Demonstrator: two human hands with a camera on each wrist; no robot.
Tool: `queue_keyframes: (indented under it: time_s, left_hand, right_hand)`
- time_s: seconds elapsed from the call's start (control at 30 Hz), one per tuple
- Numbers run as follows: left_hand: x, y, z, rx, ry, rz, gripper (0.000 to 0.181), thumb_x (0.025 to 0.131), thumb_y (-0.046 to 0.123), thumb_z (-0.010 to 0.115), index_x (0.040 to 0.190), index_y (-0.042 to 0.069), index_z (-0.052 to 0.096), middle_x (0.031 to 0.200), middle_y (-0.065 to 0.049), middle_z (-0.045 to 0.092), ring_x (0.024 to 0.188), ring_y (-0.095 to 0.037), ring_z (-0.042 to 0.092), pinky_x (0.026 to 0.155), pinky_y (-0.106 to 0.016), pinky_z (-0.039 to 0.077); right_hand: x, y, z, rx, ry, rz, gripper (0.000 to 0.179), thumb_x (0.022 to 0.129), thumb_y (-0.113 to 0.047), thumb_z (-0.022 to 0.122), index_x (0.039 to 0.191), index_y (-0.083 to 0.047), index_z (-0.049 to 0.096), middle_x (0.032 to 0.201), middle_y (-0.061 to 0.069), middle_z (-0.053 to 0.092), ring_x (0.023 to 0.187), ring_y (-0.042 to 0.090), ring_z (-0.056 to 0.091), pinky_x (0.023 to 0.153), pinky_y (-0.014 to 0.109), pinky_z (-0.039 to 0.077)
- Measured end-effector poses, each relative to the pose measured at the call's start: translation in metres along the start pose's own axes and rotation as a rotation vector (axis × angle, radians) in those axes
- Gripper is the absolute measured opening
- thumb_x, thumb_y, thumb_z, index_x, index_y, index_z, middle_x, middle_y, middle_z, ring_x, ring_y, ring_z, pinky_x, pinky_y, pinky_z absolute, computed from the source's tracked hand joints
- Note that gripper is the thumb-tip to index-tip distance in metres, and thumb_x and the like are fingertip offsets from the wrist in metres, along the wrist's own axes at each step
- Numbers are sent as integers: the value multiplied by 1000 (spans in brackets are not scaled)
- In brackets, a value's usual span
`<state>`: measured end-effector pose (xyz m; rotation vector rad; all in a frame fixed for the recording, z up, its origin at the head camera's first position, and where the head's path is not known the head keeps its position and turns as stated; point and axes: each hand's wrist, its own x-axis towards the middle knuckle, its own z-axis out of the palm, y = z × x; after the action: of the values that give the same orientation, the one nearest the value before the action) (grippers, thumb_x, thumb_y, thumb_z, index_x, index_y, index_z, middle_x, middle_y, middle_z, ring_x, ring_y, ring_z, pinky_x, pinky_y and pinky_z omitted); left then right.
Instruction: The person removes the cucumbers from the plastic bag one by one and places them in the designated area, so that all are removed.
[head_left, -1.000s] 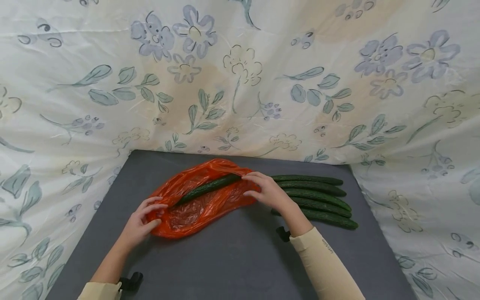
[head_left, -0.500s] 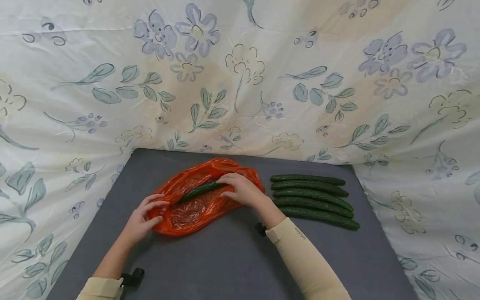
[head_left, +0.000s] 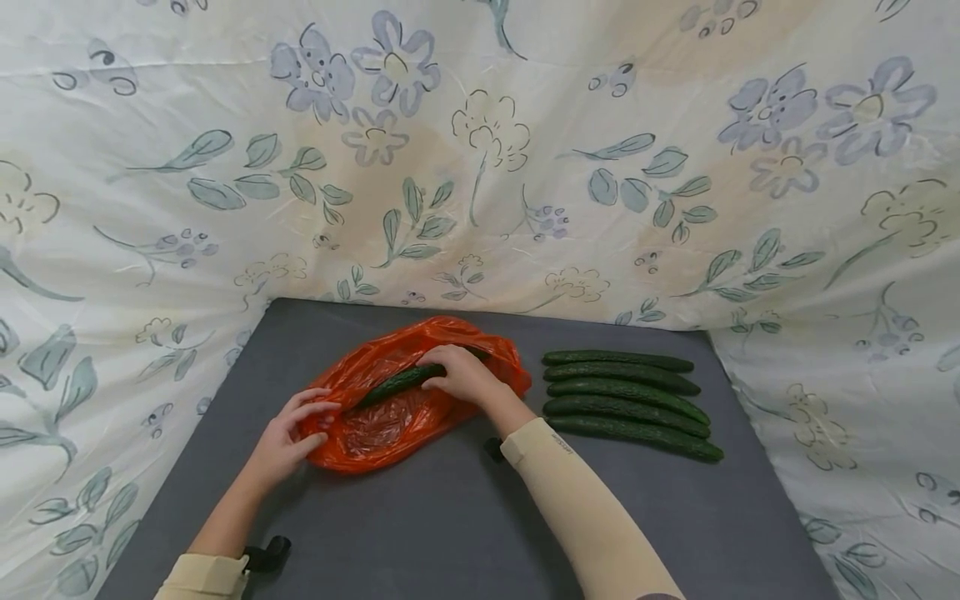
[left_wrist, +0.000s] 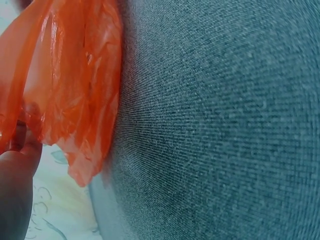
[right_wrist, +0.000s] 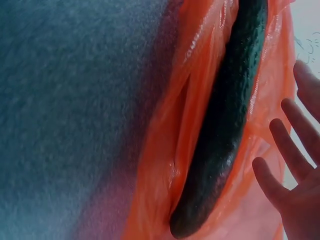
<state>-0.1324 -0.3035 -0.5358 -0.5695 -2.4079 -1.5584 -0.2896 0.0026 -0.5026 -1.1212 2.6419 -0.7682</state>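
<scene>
An orange-red plastic bag [head_left: 375,450] lies spread on the dark table with its mouth open. Inside it rests a dark green cucumber [head_left: 393,385], its left part covered by the film. My left hand [head_left: 283,437] holds the bag's left edge; in the left wrist view the thumb and a finger pinch the orange film [left_wrist: 75,90]. Over the cucumber's middle reaches my right hand [head_left: 459,375]. The right wrist view has its fingers [right_wrist: 292,150] spread and extended, apart from the cucumber [right_wrist: 220,130] there.
Several cucumbers [head_left: 630,387] lie side by side in a row at the table's right. A floral cloth [head_left: 480,167] hangs behind the dark grey table [head_left: 420,533] and along its sides. Black wrist cameras are strapped to both wrists.
My right hand has come away from the bag's right edge and moved left over the cucumber, exposing its right end. The left hand has stayed at the bag's left edge.
</scene>
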Motion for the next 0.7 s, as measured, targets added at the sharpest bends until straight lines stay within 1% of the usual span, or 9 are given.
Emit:
queue_keyframes:
  time_s: [0.1,0.27,0.37,0.43,0.57,0.63,0.7]
  left_hand:
    - [0,1,1,-2,2,-1,37,86,-19,62,122,-12,62,138,-34,39,108,-7,61,92,-10,47]
    - [0,2,1,8,7,-12,36,87,-17,62,122,-11,63,139,-32,41,108,-4,61,91,-9,47]
    - [0,3,1,15,5,-16,36,87,-17,62,123,-10,63,139,-31,41,108,-3,61,91,-9,47]
    - [-1,3,1,15,4,-18,36,87,-17,62,123,-10,63,140,-31,41,108,-3,60,90,-9,48]
    - [-1,3,0,15,8,-22,35,88,-17,62,122,-10,63,140,-31,40,108,-2,61,89,-9,48]
    - [-1,3,0,12,7,-22,35,88,-17,61,122,-10,63,140,-31,40,108,-2,61,89,-10,48]
    - [-1,3,0,10,5,-20,36,88,-17,61,123,-11,63,140,-31,40,108,-3,61,89,-10,48]
  right_hand:
    - [5,1,4,-3,-12,25,43,91,-26,75,133,-17,66,136,0,64,130,17,56,111,36,44]
    - [7,2,10,4,-45,94,46,91,-20,76,136,-19,65,137,-2,64,131,18,57,110,38,45]
    - [6,3,13,-37,-52,103,46,92,-20,75,137,-20,64,136,-3,64,131,19,56,111,38,44]
    - [4,4,15,-76,-44,100,44,92,-21,74,136,-20,65,132,-3,66,128,19,57,110,38,44]
    - [2,6,18,-154,9,85,41,92,-25,75,133,-23,67,125,-3,66,119,19,55,106,40,44]
    - [2,7,20,-185,27,85,43,92,-27,75,134,-24,67,130,-2,62,121,20,51,107,42,42]
    - [3,8,21,-204,20,90,46,91,-27,76,136,-24,65,139,-1,58,131,22,48,112,46,39]
